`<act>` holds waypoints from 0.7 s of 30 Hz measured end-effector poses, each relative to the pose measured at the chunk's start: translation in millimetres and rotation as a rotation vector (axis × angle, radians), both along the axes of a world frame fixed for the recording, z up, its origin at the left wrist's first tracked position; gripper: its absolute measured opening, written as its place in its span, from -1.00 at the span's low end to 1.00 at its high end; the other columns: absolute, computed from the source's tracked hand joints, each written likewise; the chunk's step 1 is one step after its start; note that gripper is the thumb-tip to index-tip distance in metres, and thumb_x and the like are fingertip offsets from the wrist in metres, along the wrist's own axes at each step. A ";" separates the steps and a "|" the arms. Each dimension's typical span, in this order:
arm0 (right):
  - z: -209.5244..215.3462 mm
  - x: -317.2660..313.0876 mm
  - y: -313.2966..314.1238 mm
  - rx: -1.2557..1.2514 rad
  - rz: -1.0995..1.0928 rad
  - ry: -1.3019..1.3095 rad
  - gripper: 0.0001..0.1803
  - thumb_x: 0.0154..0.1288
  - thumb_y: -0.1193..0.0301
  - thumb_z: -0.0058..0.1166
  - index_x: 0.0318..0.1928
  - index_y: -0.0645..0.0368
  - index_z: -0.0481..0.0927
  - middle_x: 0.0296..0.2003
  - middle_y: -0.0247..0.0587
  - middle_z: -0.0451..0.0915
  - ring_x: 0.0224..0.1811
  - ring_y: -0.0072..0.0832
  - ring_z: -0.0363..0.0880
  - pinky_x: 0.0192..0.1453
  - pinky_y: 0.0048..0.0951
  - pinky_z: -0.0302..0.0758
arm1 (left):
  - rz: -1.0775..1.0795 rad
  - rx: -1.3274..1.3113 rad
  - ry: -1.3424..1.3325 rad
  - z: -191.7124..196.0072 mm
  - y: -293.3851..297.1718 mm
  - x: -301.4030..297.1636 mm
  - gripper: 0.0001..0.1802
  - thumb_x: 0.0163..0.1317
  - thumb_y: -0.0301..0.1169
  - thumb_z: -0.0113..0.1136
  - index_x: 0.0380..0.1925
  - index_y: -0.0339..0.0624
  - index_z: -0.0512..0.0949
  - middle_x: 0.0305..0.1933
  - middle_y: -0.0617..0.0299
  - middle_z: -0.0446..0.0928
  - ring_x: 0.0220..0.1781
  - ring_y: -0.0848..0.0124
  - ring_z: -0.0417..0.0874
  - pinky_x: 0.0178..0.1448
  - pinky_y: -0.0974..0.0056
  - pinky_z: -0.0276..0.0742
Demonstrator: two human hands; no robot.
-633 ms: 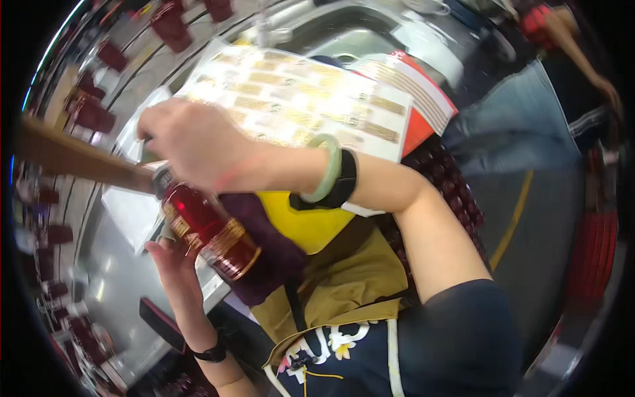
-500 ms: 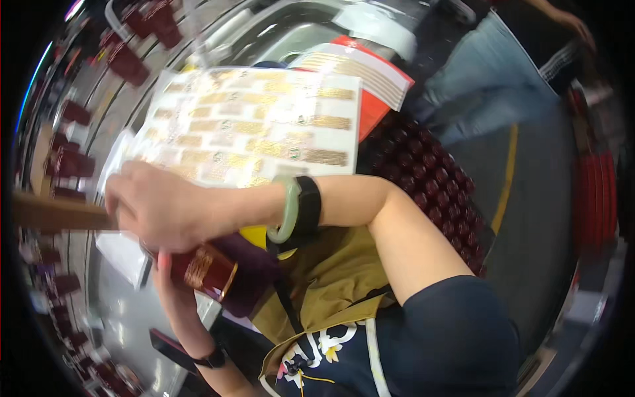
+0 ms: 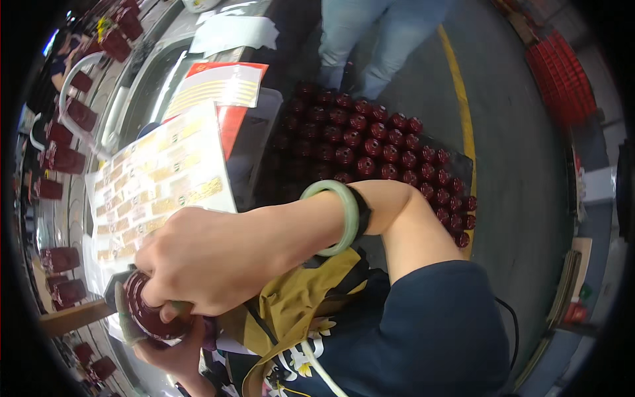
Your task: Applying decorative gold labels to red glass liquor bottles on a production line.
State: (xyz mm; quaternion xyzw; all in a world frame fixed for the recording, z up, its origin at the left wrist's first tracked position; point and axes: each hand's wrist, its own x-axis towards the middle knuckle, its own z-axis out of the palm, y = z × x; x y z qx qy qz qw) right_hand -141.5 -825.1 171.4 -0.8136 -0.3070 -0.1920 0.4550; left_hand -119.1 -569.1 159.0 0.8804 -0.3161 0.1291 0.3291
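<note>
A dark red glazed jar (image 3: 147, 311) with a ringed round end is held between my two hands, low on the left. My left hand (image 3: 173, 360) is wrapped round it from below. From above, my right hand (image 3: 215, 261) curls its fingers over the jar's near side, hiding much of it. A pale green bangle (image 3: 354, 218) and a black band circle my right wrist. Just beyond my right hand lies a white sheet (image 3: 142, 169) bearing rows of gold decal strips. A wooden bar (image 3: 76, 317) reaches in from the left, close to the jar.
Several rows of dark red jars (image 3: 370, 145) stand on the floor beyond my right arm. More red jars (image 3: 63, 159) line slatted racks at the left. Behind the decal sheet are a red-and-white packet (image 3: 218, 83) and a metal sink (image 3: 149, 92). A person in jeans (image 3: 354, 33) stands ahead.
My view has swung right, showing more floor jars. The jar has turned from its gold-marked side to its ringed end. My right hand has come down over it.
</note>
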 end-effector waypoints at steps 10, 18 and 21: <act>-88.5 -248.3 -218.7 0.117 -1.204 0.378 -0.80 0.43 0.36 0.23 -0.15 0.27 0.74 -0.20 0.04 0.71 -0.16 -0.02 0.70 -0.04 -0.18 0.61 | -0.250 0.190 -0.216 -4.4 -86.9 27.9 0.01 0.18 -0.28 0.46 0.57 -0.32 0.18 0.67 -0.15 0.14 0.69 -0.10 0.14 0.68 -0.16 0.05; -212.5 -459.1 -404.3 -0.503 -2.138 0.678 -0.73 0.47 0.26 0.16 0.01 0.11 0.74 -0.05 0.06 0.72 0.02 0.10 0.69 0.07 0.02 0.59 | 0.004 0.460 -0.414 -19.0 -19.0 42.6 -0.40 0.46 -0.47 0.23 0.46 -0.32 0.36 0.64 -0.02 0.23 0.64 0.00 0.26 0.64 -0.05 0.21; -257.3 -513.2 -449.5 -0.349 -2.268 0.902 -0.71 0.42 0.20 0.18 0.06 -0.07 0.76 -0.02 0.05 0.74 0.07 0.07 0.70 0.11 0.03 0.62 | 0.015 0.554 -0.484 -18.2 25.8 46.3 -0.43 0.45 -0.45 0.26 0.42 -0.33 0.39 0.65 0.02 0.23 0.64 0.01 0.26 0.63 -0.01 0.26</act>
